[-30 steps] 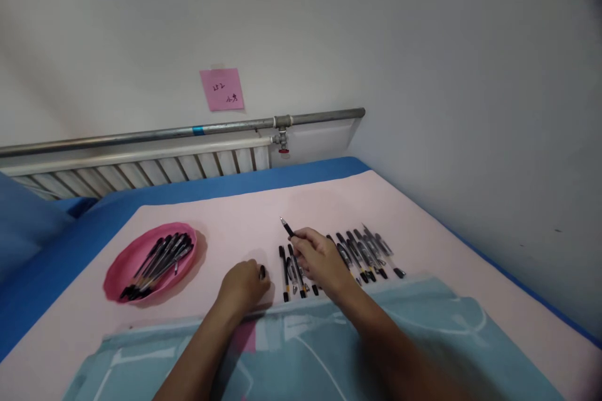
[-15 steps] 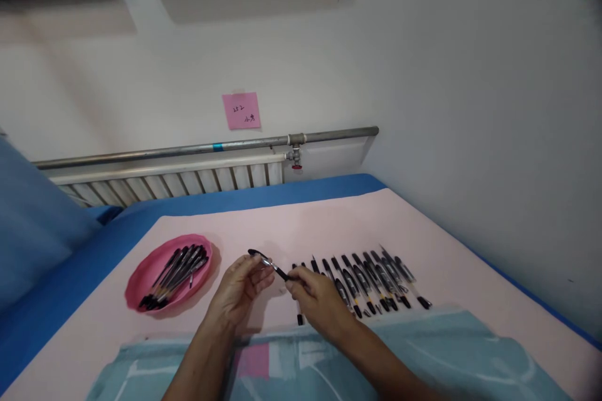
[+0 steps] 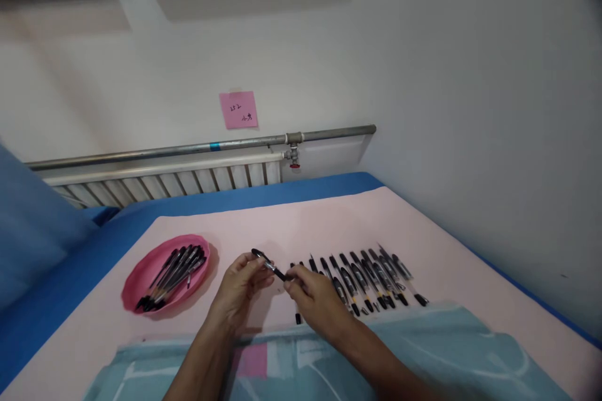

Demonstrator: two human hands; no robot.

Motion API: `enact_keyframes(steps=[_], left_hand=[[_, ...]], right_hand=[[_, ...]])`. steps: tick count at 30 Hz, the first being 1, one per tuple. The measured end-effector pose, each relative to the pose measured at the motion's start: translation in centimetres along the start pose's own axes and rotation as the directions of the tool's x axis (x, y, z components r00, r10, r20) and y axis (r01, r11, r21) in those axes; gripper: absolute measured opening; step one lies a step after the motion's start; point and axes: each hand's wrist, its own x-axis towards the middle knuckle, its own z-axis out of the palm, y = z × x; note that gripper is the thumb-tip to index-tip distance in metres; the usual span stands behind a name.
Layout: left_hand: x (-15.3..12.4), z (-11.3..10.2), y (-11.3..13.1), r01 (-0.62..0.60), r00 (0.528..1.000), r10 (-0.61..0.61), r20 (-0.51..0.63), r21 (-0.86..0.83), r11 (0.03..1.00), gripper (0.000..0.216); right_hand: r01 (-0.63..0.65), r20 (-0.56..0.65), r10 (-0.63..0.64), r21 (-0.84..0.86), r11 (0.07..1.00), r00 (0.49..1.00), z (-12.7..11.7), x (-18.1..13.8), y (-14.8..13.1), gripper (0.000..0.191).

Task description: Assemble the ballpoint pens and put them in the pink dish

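Note:
Between my two hands is a black pen (image 3: 269,264) with a clear, shiny middle, slanting down to the right above the pink cloth (image 3: 226,224). My left hand (image 3: 241,282) is closed on its upper, capped part with thumb and fingertips. The fingers of my right hand (image 3: 313,297) pinch its lower black end. To the right lie pen parts (image 3: 362,279) in rough rows: several black caps, clear barrels and small pieces. My right hand partly covers the nearest ones. At the left, a pink oval basket (image 3: 134,276) holds a pile of black pens (image 3: 181,272).
A light blue patterned cloth (image 3: 423,351) covers the near edge. Blue fabric (image 3: 263,192) borders the pink cloth at the back. Behind stand a white radiator (image 3: 207,182) and a metal pipe (image 3: 141,153) with a red valve. A pink note (image 3: 239,110) is stuck to the wall.
My left hand has shifted slightly right along the pen, and more of the clear middle is covered. The hands are a little closer together. The view has moved slightly.

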Motion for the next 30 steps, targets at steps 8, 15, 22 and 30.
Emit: enact_keyframes(steps=[8,15,22,30], left_hand=[[-0.2,0.7,-1.3,-0.026,0.998,0.021,0.054,0.083,0.996,0.020],[-0.4,1.3,-2.2,-0.005,0.994,-0.008,0.109,0.115,0.993,0.022],[-0.5,1.6,-2.3,-0.036,0.990,0.020,0.140,0.116,0.993,0.022],[-0.3,2.5,-3.0,-0.138,0.982,0.124,0.141,0.093,0.986,0.023]], right_hand=[[0.065,-0.099,-0.078,-0.128,0.990,0.992,0.5,-0.3,0.2,0.034],[0.099,-0.109,-0.118,-0.161,0.982,0.987,0.6,-0.5,0.2,0.028],[0.070,-0.111,-0.091,-0.181,0.981,0.990,0.6,-0.4,-0.1,0.022],[0.118,-0.154,-0.136,-0.120,0.986,0.979,0.9,0.5,-0.5,0.029]])
